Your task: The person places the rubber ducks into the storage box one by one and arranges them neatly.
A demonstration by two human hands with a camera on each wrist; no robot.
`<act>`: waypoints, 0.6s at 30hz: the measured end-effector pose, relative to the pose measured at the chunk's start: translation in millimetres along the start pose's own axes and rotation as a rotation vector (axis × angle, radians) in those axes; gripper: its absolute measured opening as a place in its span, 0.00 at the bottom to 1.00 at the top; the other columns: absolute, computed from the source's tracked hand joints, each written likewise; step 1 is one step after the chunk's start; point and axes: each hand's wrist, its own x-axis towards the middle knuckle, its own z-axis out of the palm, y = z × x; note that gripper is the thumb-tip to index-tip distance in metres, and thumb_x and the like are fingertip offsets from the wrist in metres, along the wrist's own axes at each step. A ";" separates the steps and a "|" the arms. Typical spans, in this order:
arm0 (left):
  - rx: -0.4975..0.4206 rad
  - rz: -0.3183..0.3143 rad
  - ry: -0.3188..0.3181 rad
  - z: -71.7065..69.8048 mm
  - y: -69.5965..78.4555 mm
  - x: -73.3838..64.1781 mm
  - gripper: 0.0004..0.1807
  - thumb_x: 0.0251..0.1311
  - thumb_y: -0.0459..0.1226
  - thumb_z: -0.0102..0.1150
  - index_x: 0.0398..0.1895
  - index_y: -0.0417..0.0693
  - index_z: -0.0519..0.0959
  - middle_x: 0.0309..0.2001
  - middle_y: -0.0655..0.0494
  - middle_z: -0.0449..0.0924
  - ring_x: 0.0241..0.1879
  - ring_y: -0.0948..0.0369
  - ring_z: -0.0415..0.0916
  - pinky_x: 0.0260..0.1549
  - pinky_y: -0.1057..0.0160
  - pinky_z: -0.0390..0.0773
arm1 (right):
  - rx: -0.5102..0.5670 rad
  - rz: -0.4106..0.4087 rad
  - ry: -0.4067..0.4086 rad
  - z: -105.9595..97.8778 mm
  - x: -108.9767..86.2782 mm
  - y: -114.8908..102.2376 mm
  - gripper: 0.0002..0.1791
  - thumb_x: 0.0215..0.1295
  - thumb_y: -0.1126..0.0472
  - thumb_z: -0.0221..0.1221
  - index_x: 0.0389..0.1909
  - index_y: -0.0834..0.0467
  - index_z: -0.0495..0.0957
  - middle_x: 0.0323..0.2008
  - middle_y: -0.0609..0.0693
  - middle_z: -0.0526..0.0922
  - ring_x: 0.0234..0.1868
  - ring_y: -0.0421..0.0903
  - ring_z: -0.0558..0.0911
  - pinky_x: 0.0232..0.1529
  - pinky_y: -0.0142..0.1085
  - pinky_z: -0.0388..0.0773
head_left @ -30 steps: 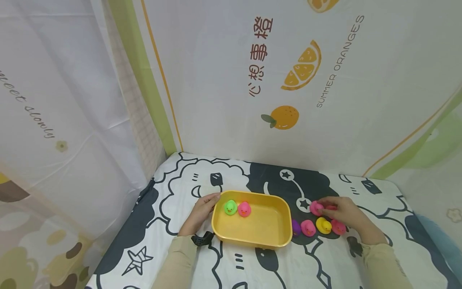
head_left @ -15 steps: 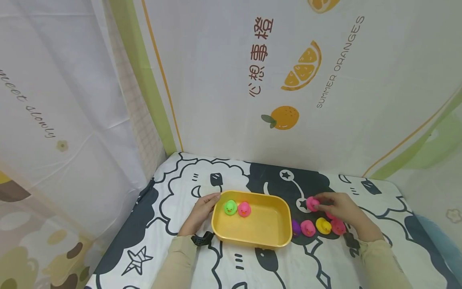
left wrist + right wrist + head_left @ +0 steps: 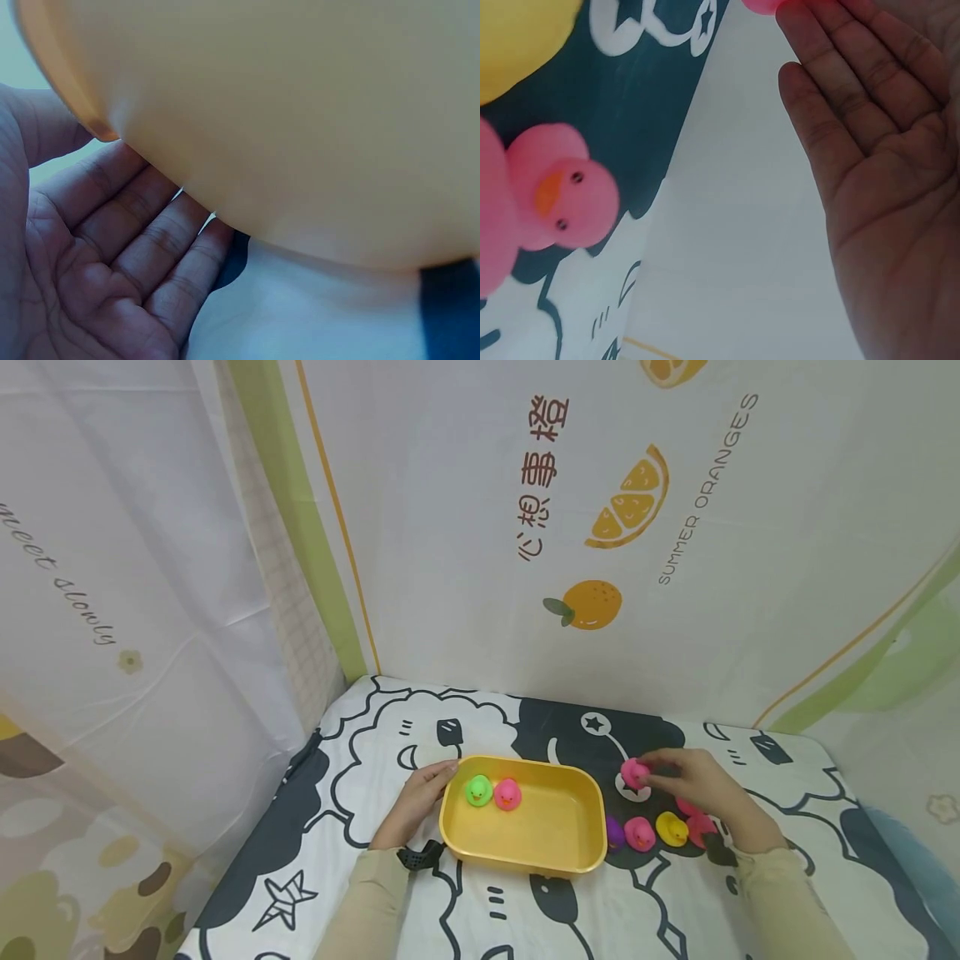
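Note:
My left hand [image 3: 415,802] grips the left rim of a yellow plastic tray [image 3: 558,827], thumb at the rim and fingers against the outer wall [image 3: 225,180] in the left wrist view. Inside the tray, at its left end, sit a green rubber duck [image 3: 479,791] and a pink one. Right of the tray, my right hand [image 3: 701,787] pinches another pink rubber duck [image 3: 634,773] between thumb and fingertips. Only a sliver of this held duck [image 3: 762,6] shows at the top of the right wrist view.
Between tray and right forearm stand a purple duck [image 3: 614,832], a pink duck [image 3: 640,833], a yellow duck [image 3: 672,829] and more pink ones, partly behind the hand. A black-and-white cartoon cloth [image 3: 450,706] covers the table. Printed curtains [image 3: 450,568] rise behind and at the sides.
My right hand has moved left and slightly away from me, carrying the pink duck from the others toward the tray's far right corner. The left hand and tray have stayed still.

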 end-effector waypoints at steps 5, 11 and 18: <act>-0.006 -0.011 0.008 -0.4 -1.1 1.0 0.32 0.65 0.62 0.57 0.61 0.50 0.81 0.66 0.53 0.76 0.68 0.51 0.69 0.66 0.50 0.72 | 0.018 -0.036 -0.016 -3.5 4.9 -9.4 0.22 0.61 0.55 0.71 0.54 0.58 0.83 0.47 0.53 0.86 0.52 0.58 0.82 0.52 0.56 0.83; -0.006 0.004 0.010 -0.3 -2.5 1.9 0.32 0.67 0.60 0.57 0.62 0.47 0.80 0.66 0.50 0.75 0.68 0.50 0.69 0.67 0.50 0.71 | 0.030 -0.112 -0.026 -5.5 13.6 -22.6 0.23 0.60 0.55 0.72 0.54 0.59 0.83 0.45 0.52 0.87 0.51 0.58 0.83 0.51 0.55 0.84; 0.001 0.003 0.005 0.2 -1.0 0.5 0.31 0.68 0.60 0.56 0.62 0.49 0.80 0.65 0.52 0.76 0.68 0.50 0.69 0.67 0.50 0.71 | 0.020 -0.186 -0.023 -5.3 21.0 -41.0 0.21 0.58 0.54 0.73 0.51 0.57 0.85 0.45 0.51 0.87 0.50 0.57 0.83 0.50 0.52 0.85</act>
